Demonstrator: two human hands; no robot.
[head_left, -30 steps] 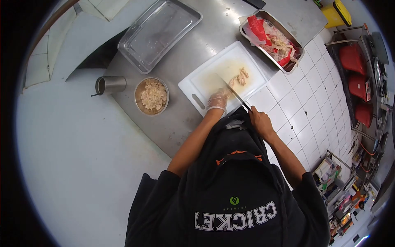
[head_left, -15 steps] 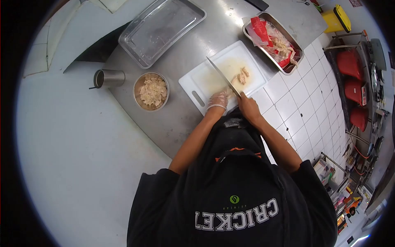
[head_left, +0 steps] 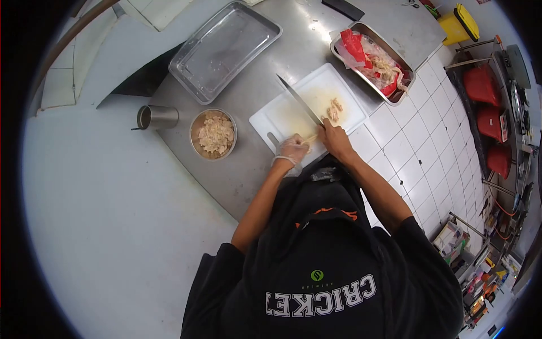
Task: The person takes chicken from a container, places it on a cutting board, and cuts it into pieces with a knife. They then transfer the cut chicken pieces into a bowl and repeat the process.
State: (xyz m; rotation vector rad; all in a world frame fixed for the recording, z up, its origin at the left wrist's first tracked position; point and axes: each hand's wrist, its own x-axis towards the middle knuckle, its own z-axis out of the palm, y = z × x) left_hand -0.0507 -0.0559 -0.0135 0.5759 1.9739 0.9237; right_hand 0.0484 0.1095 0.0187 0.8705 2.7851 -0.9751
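Note:
My right hand (head_left: 335, 137) is closed round the handle of a long knife (head_left: 302, 101), whose blade points up and left over the white cutting board (head_left: 276, 117). In a clear glove, my left hand (head_left: 292, 151) pinches a pale piece of food (head_left: 309, 139) at the board's lower edge, just left of the knife hand. A small heap of chopped meat (head_left: 335, 110) lies on the right part of the board. Left of the board stands a round metal bowl (head_left: 194, 143) filled with shredded pale meat (head_left: 215, 133).
An empty steel tray (head_left: 226, 51) lies at the upper left, and a metal cup (head_left: 161, 117) stands beside the bowl. At the upper right, a deep tray (head_left: 407, 95) holds red and clear plastic with scraps. A black object (head_left: 343, 8) lies at the back.
My left hand has moved slightly left and down, away from the blade, and the pale piece now shows at its fingertips. The knife has shifted a little left of the chopped heap.

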